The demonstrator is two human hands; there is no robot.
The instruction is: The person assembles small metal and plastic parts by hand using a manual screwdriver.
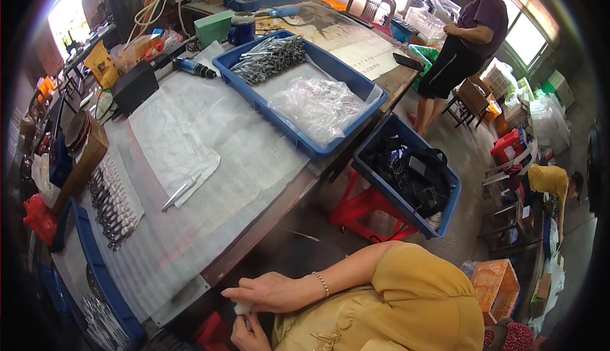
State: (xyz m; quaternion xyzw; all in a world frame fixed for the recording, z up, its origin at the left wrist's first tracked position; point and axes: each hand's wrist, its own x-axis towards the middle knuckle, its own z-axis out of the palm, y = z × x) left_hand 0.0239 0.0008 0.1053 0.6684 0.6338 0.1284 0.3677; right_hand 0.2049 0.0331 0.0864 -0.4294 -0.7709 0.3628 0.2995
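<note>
Both my hands meet at the front edge of the table, low in the view. My right hand (270,292), with a beaded bracelet at its wrist, is closed over a small soft white piece (242,308). Just below, my left hand (249,334) is closed with its thumb up against the white piece; a bit of dark or shiny metal seems to show between its fingers, mostly hidden. On the table's pale sheet lies a slim silver metal tool (182,192). Farther left are rows of shiny metal pieces with white ends (114,205).
A blue tray (298,136) holds thin metal parts (270,58) and a clear plastic bag (321,106). A blue crate (438,220) of black items sits on a red stool (362,205). At left is another blue tray (101,275). Two people (483,17) are farther off, right.
</note>
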